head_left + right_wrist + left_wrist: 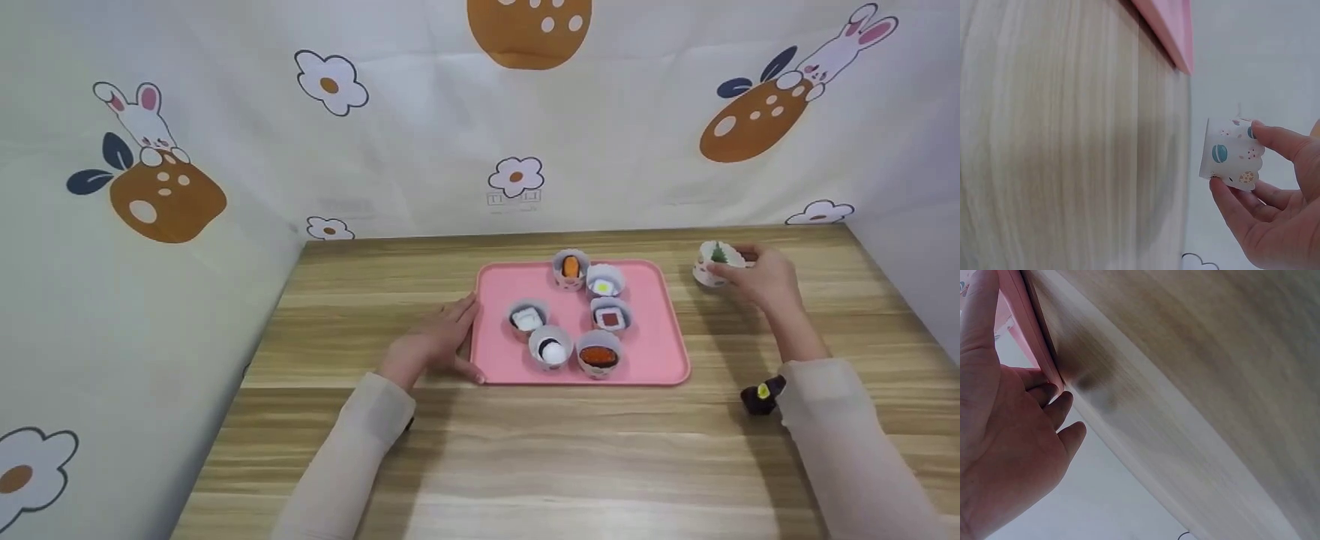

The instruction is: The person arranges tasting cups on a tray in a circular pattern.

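In the head view, my right hand (769, 281) pinches a white scalloped paper cup (706, 264) at the right of the table. A green jagged-edged piece (720, 253) shows inside it; what else it holds is hidden. Teal and pink prints cover the cup's wall (1230, 153) in the right wrist view, with thumb and fingers on opposite sides. My left hand (435, 337) rests against the left edge of a pink tray (649, 300), its fingers spread along the rim and the thumb near the front corner. That rim (1036, 332) meets the fingers in the left wrist view.
Several paper cups with toy sushi stand on the tray, among them one with an orange topping (571, 268) and one with red roe (598, 356). A dark piece with a yellow spot (759, 397) lies by the right sleeve. A patterned cloth (420, 150) hangs behind the wooden table (570, 465).
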`<action>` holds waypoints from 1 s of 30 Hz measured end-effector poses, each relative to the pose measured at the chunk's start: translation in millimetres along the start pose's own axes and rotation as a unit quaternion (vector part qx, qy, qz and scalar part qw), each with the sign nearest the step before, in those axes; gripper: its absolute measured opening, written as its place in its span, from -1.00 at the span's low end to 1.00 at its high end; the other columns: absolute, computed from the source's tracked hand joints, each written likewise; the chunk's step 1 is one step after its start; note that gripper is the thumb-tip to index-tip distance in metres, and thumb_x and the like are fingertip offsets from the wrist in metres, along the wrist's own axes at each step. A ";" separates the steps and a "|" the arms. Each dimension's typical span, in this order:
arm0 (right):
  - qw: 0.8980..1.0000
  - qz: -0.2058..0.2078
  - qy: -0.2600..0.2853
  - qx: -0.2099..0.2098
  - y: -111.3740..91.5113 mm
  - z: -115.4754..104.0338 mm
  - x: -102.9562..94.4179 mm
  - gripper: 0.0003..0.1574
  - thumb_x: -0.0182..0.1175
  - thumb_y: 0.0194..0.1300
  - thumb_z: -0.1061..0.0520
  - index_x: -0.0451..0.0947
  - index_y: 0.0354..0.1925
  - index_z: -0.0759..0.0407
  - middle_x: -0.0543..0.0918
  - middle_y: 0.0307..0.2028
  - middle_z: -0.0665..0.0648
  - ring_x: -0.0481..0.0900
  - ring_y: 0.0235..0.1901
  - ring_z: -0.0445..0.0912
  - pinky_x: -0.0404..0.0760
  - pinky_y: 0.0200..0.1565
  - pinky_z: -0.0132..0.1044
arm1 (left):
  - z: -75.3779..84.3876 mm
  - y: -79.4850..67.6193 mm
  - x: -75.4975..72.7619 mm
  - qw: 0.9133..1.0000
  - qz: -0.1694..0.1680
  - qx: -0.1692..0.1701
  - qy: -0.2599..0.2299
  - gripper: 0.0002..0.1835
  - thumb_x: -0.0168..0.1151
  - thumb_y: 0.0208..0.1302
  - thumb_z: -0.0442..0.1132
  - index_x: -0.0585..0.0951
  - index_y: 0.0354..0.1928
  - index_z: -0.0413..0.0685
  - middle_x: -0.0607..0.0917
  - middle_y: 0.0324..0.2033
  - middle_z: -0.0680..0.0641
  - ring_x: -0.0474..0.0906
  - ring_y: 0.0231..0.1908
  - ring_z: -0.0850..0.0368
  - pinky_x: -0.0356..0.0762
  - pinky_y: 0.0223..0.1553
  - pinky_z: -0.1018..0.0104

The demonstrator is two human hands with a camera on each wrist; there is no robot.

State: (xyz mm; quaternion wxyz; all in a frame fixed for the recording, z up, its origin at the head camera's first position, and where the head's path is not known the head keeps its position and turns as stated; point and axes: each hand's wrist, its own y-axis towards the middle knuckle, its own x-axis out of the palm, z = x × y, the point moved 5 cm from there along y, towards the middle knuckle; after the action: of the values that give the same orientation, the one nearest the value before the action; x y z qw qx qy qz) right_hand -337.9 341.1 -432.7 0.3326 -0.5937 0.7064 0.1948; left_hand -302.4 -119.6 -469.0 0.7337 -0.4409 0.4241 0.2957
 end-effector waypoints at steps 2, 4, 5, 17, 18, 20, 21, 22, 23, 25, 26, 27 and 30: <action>1.000 -0.003 0.000 -0.009 -2.5 -4.8 1.6 0.03 0.24 0.34 -0.19 0.16 0.43 0.47 0.29 0.39 0.53 0.29 0.34 0.33 0.35 0.35 0.18 | -0.7 0.7 0.4 1.000 -0.003 -0.002 0.001 0.39 0.42 -0.08 0.40 -0.19 0.61 0.03 -0.22 0.62 0.01 -0.24 0.60 -0.07 -0.13 0.60 -0.01; 1.000 -0.006 0.002 -0.016 -5.0 -9.3 3.3 0.03 0.24 0.34 -0.20 0.17 0.43 0.47 0.29 0.38 0.53 0.29 0.34 0.34 0.37 0.34 0.18 | -1.4 1.4 0.6 1.000 -0.004 -0.003 0.005 0.39 0.41 -0.08 0.41 -0.20 0.61 0.03 -0.23 0.62 0.01 -0.24 0.60 -0.05 -0.13 0.60 -0.01; 1.000 -0.007 0.003 -0.020 -6.1 -11.4 4.3 0.03 0.24 0.33 -0.21 0.18 0.43 0.47 0.30 0.38 0.53 0.30 0.33 0.35 0.38 0.33 0.18 | -1.5 1.7 0.7 1.000 -0.005 -0.003 0.006 0.39 0.41 -0.08 0.42 -0.20 0.61 0.03 -0.23 0.62 0.01 -0.24 0.60 -0.04 -0.13 0.60 -0.01; 0.998 -0.018 0.012 -0.064 -20.5 -36.4 17.1 -0.05 0.27 0.33 -0.18 0.26 0.40 0.40 0.36 0.35 0.48 0.37 0.31 0.36 0.52 0.21 0.13 | -0.1 -0.2 -0.8 1.000 -0.002 0.001 -0.025 0.40 0.47 -0.09 0.35 -0.19 0.61 0.02 -0.22 0.62 0.00 -0.25 0.60 -0.11 -0.13 0.60 -0.02; 0.997 -0.018 0.011 -0.069 -21.8 -39.2 17.8 -0.06 0.27 0.33 -0.18 0.27 0.39 0.40 0.38 0.35 0.48 0.39 0.30 0.36 0.54 0.18 0.10 | 0.2 -0.3 -1.1 1.000 -0.001 0.003 -0.027 0.40 0.47 -0.09 0.34 -0.19 0.61 0.00 -0.22 0.62 -0.01 -0.25 0.60 -0.12 -0.14 0.60 -0.02; 0.997 -0.015 0.006 -0.079 -23.9 -44.9 19.1 -0.09 0.28 0.32 -0.17 0.30 0.38 0.39 0.41 0.32 0.47 0.44 0.27 0.34 0.58 0.07 -0.07 | 0.7 -0.2 -1.4 1.000 0.000 0.005 -0.029 0.40 0.48 -0.09 0.34 -0.19 0.61 -0.01 -0.22 0.62 -0.02 -0.25 0.60 -0.13 -0.14 0.60 -0.02; 0.996 -0.014 0.005 -0.083 -24.7 -47.6 19.8 -0.10 0.29 0.32 -0.16 0.32 0.37 0.38 0.43 0.31 0.46 0.46 0.26 0.33 0.58 0.00 -0.17 | 1.0 -0.3 -1.5 1.000 0.001 0.007 -0.029 0.40 0.48 -0.09 0.33 -0.19 0.61 -0.02 -0.22 0.62 -0.03 -0.25 0.60 -0.14 -0.15 0.60 -0.02; 0.996 -0.014 0.006 -0.085 -25.4 -50.1 20.7 -0.11 0.30 0.31 -0.15 0.32 0.36 0.37 0.44 0.30 0.45 0.48 0.24 0.33 0.57 -0.05 -0.25 | 1.1 -0.2 -1.4 1.000 0.001 0.006 -0.031 0.40 0.48 -0.08 0.33 -0.19 0.61 -0.02 -0.22 0.62 -0.03 -0.25 0.60 -0.14 -0.16 0.60 -0.02; 0.996 -0.013 0.007 -0.087 -25.8 -52.6 21.7 -0.12 0.31 0.31 -0.14 0.34 0.36 0.37 0.45 0.30 0.44 0.49 0.24 0.32 0.55 -0.09 -0.34 | 1.1 -0.2 -1.4 0.999 0.000 0.006 -0.032 0.39 0.48 -0.08 0.33 -0.19 0.61 -0.01 -0.22 0.62 -0.03 -0.26 0.60 -0.14 -0.16 0.60 -0.03; 0.996 -0.015 0.009 -0.092 -27.0 -58.1 24.0 -0.14 0.33 0.30 -0.12 0.35 0.35 0.36 0.47 0.28 0.44 0.51 0.22 0.30 0.49 -0.16 -0.45 | 1.2 -0.6 -1.2 0.999 -0.001 0.004 -0.031 0.39 0.47 -0.08 0.34 -0.19 0.61 0.00 -0.24 0.62 -0.02 -0.27 0.60 -0.15 -0.17 0.60 -0.03; 0.995 -0.016 0.010 -0.096 -27.8 -61.0 25.2 -0.14 0.33 0.29 -0.11 0.35 0.35 0.37 0.48 0.27 0.44 0.52 0.21 0.30 0.48 -0.17 -0.47 | 1.1 -0.8 -1.0 0.999 -0.001 0.003 -0.032 0.39 0.47 -0.08 0.34 -0.19 0.61 0.00 -0.24 0.62 -0.01 -0.27 0.60 -0.16 -0.17 0.60 -0.03; 0.995 -0.018 0.013 -0.099 -28.8 -64.0 26.6 -0.14 0.34 0.29 -0.10 0.35 0.35 0.37 0.48 0.27 0.44 0.52 0.21 0.30 0.49 -0.15 -0.46 | 1.0 -1.0 -0.9 0.999 -0.001 0.003 -0.033 0.39 0.47 -0.07 0.34 -0.19 0.61 0.00 -0.24 0.62 -0.02 -0.28 0.59 -0.16 -0.18 0.60 -0.03; 0.994 -0.022 0.017 -0.108 -31.9 -73.3 31.0 -0.14 0.34 0.29 -0.09 0.33 0.35 0.36 0.48 0.27 0.44 0.53 0.20 0.29 0.56 -0.07 -0.32 | 0.6 -1.2 -0.6 0.999 -0.002 0.000 -0.033 0.39 0.46 -0.08 0.35 -0.20 0.61 0.01 -0.25 0.62 -0.01 -0.27 0.59 -0.16 -0.17 0.60 -0.03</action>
State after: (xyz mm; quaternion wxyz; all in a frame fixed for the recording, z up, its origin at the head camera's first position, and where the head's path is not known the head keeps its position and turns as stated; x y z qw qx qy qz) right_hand -326.8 263.0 -399.2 0.2588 -0.6448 0.6733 0.2527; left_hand -301.5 -119.6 -467.8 0.7476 -0.4321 0.3989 0.3086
